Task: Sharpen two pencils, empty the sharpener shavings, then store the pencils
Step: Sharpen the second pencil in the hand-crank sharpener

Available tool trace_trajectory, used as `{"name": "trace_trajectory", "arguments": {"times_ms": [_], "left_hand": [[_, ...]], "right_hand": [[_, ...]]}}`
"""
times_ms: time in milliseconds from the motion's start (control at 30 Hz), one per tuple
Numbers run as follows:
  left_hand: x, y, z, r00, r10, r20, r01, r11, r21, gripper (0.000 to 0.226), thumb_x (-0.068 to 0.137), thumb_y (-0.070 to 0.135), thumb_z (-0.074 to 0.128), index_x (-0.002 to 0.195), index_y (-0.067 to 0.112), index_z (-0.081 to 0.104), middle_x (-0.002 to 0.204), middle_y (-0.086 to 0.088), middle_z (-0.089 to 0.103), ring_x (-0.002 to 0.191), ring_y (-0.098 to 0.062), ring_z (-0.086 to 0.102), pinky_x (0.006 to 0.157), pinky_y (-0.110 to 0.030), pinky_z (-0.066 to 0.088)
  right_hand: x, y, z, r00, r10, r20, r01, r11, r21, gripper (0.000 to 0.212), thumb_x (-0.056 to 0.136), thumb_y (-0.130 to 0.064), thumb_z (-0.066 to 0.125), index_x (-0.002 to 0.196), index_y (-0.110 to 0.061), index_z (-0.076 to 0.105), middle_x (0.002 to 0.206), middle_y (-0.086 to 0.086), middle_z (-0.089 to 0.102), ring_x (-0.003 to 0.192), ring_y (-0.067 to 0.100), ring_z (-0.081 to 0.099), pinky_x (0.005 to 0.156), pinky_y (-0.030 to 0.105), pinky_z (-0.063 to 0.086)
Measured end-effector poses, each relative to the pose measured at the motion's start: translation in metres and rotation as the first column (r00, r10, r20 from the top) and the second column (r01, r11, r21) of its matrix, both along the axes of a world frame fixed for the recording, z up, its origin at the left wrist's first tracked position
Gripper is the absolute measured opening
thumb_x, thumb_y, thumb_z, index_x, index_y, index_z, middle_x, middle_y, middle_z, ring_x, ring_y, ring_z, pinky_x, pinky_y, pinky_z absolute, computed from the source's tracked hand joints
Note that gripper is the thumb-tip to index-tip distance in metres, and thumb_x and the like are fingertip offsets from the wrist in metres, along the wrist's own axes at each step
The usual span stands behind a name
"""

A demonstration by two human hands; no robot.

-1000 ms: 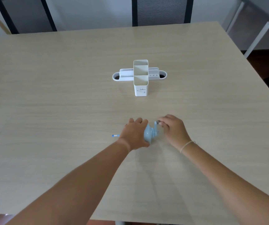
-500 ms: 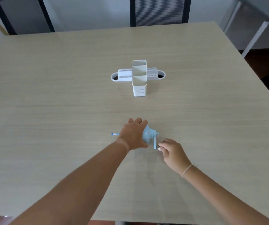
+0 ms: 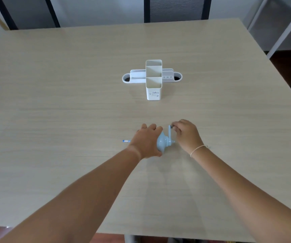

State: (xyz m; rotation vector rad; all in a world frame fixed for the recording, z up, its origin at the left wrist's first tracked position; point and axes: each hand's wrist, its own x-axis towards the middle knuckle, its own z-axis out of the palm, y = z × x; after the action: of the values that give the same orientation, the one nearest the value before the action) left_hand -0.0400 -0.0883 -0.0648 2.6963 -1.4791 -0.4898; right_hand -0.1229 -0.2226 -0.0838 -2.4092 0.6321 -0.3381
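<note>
1. Left hand (image 3: 145, 140) grips the pale blue round plastic sharpener (image 3: 162, 142) on the light wooden table (image 3: 53, 102).
2. Right hand (image 3: 186, 135) pinches the sharpener's crank handle (image 3: 170, 131).
3. A blue pencil (image 3: 126, 141) pokes out left of the left hand.

You're looking at soft, even, rather dim daylight, no harsh glare. The table (image 3: 71, 102) shows a faint pale sheen near its middle. Beneath your forearms lie only weak, diffuse shadows (barely darker than the wood). Edges bow outward from the wide-angle lens, and fine detail is slightly soft throughout.
</note>
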Motion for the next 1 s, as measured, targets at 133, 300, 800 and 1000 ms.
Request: {"name": "trace_trajectory", "arguments": {"times_ms": [133,300,800,1000], "left_hand": [[0.001,0.000,-0.001,1.000,-0.012,0.019,0.012,1.000,0.003,0.063,0.063,0.042,0.073,0.112,0.014,0.045,0.108,-0.003,0.051,0.096,-0.028,0.046,0.087,-0.041,0.049],[0.000,0.000,-0.002,1.000,0.006,0.008,-0.006,1.000,-0.007,0.067,0.062,0.042,0.074,0.116,0.014,0.044,0.109,-0.003,0.050,0.096,-0.027,0.043,0.085,-0.039,0.049],[0.002,0.000,-0.001,1.000,0.011,0.002,-0.011,1.000,0.000,0.061,0.061,0.041,0.074,0.108,0.015,0.046,0.103,-0.003,0.051,0.084,-0.022,0.032,0.084,-0.041,0.049],[-0.002,0.001,-0.001,0.999,0.031,-0.021,-0.032,0.999,-0.025,0.064,0.062,0.039,0.075,0.114,0.015,0.045,0.107,-0.003,0.050,0.094,-0.025,0.040,0.079,-0.036,0.046]], "right_hand": [[-0.002,0.003,-0.021,0.982,0.050,-0.184,-0.044,0.998,0.038,0.018,0.086,0.000,0.046,0.087,0.003,0.064,0.087,0.025,0.061,0.090,0.034,0.055,0.075,0.037,0.039],[-0.042,0.032,-0.032,0.976,0.093,-0.198,-0.080,0.994,0.073,0.018,0.086,0.000,0.049,0.083,0.004,0.066,0.086,0.022,0.063,0.086,0.034,0.056,0.075,0.035,0.041],[0.001,-0.001,0.002,0.997,0.035,-0.062,-0.038,0.998,-0.050,0.018,0.086,0.003,0.047,0.088,0.004,0.066,0.084,0.024,0.061,0.087,0.034,0.055,0.066,0.028,0.028],[-0.026,0.019,-0.031,0.957,0.113,-0.267,-0.098,0.993,0.070,0.018,0.086,-0.001,0.047,0.078,0.006,0.062,0.086,0.023,0.061,0.085,0.033,0.056,0.072,0.034,0.039]]}}
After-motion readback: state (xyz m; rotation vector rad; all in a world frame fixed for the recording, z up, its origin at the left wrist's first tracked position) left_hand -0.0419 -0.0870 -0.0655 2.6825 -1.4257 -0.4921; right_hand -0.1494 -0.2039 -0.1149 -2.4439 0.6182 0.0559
